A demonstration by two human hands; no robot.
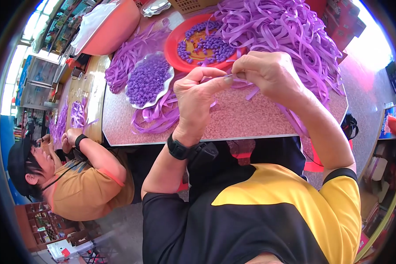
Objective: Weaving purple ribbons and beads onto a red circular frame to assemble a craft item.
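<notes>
Over the pink speckled table point(246, 119), my left hand point(197, 94) and my right hand point(268, 72) meet fingertip to fingertip, both pinched closed. Something thin and pale shows between the fingertips, too small to name. Just beyond them lies a red round plate point(170, 44) with loose purple beads point(215, 46) on it. A white scalloped bowl point(165, 96) full of purple beads point(147, 79) stands left of my left hand. Behind my right hand, a large heap of purple ribbons point(281, 26) spreads, with strands hanging toward the table's near edge.
More purple ribbons point(132, 57) lie behind the bowl, and some point(156, 116) lie near the front edge. A pink basin point(114, 33) with white material stands at the far left. To my left, a person point(90, 185) works at a wooden table point(92, 94) with purple ribbon.
</notes>
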